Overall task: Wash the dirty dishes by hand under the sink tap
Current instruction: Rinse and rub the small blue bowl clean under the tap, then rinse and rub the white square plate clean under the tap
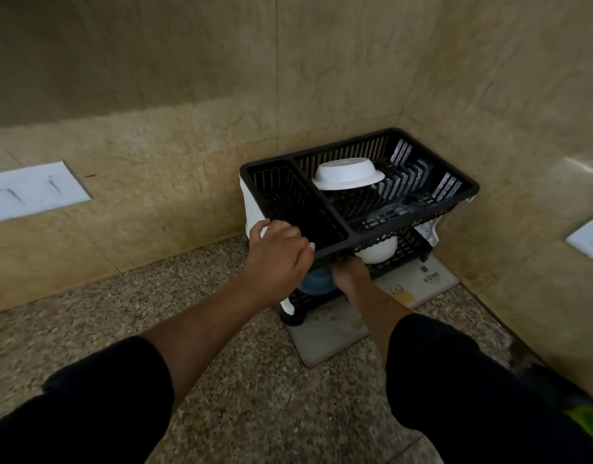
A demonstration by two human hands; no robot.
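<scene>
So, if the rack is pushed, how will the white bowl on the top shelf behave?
The white bowl lies upside down on the ribbed rack, so it may slide or rock. It looks smooth, probably slippery. It seems hard, perhaps breakable.

The person wears a black top whose sleeves end near the elbow; the left sleeve fills the corner below and left of the dish rack, the right sleeve the area below and right of it; the cloth is plain and matte, each sleeve closing in a soft rounded edge; from there the left forearm and right forearm run bare up to the rack; the left hand and right hand are bare too; a short thumbnail shows on the left hand, at the rack's front rim; a yellow-green patch sits by the right sleeve, far below and right of the rack, and whether it is clothing cannot be told.
</scene>
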